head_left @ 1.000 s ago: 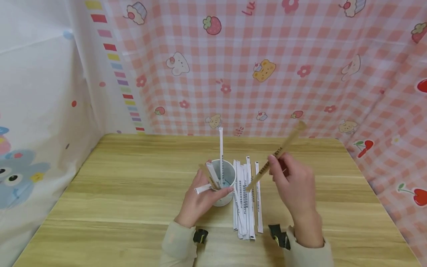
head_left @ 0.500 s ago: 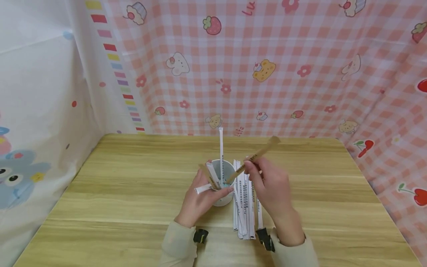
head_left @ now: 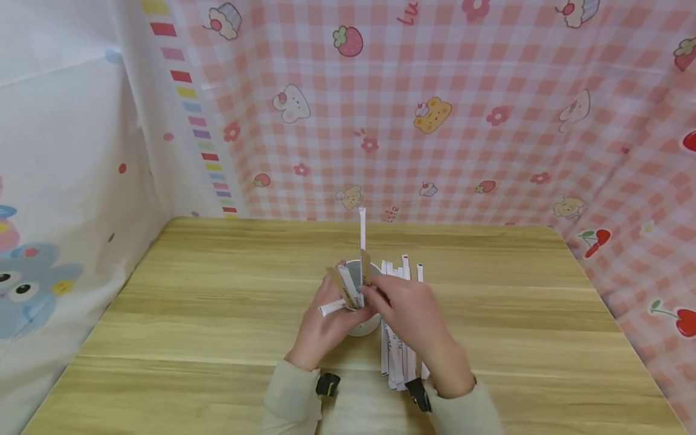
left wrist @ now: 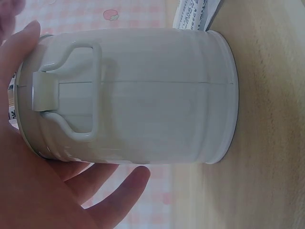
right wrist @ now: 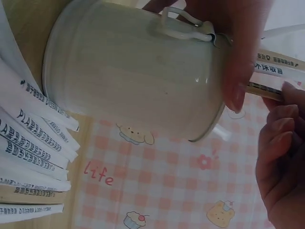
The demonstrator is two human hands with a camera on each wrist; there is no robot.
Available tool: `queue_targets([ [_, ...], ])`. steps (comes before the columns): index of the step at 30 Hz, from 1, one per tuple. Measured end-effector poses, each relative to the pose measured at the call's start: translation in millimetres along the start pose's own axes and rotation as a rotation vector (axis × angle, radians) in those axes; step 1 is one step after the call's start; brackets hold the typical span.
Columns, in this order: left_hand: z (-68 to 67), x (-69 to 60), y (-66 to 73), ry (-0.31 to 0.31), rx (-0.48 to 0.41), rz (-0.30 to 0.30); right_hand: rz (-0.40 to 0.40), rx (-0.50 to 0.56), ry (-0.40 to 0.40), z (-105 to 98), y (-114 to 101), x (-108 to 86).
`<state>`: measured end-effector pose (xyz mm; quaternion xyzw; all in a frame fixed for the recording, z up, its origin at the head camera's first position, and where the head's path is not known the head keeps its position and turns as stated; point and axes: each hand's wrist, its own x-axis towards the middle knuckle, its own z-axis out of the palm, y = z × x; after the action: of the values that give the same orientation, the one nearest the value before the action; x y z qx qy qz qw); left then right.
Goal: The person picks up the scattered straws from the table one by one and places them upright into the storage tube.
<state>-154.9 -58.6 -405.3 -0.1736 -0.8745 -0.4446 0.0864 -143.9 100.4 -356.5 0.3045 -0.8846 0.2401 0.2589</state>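
Straw (head_left: pixel 365 266): slim, brown, dark-printed, stood nearly upright at the mouth of the pale, handled cup (left wrist: pixel 143 105) | Grip: your right hand (head_left: pixel 410 308) pinched the straw, fingertips nearly together; your left hand (head_left: pixel 326 326) held the cup near its rim | Obscured: the straw's lower end was hidden; its print was hard to read.

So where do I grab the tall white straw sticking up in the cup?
I'd pinch the tall white straw near its top end, coming from above. That end pokes up well clear of the cup, while lower down the brown straw and right hand crowd it.
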Motion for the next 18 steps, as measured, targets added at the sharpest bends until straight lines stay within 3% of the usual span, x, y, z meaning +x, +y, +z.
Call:
queue_targets([
  [9, 1.7, -2.0, 0.3, 0.006, 0.053, -0.043, 0.081, -0.028, -0.161, 10, 6, -2.0],
  [18, 1.6, -4.7, 0.8, 0.0, 0.029, -0.116, 0.142, -0.013, -0.254, 9, 11, -4.2],
])
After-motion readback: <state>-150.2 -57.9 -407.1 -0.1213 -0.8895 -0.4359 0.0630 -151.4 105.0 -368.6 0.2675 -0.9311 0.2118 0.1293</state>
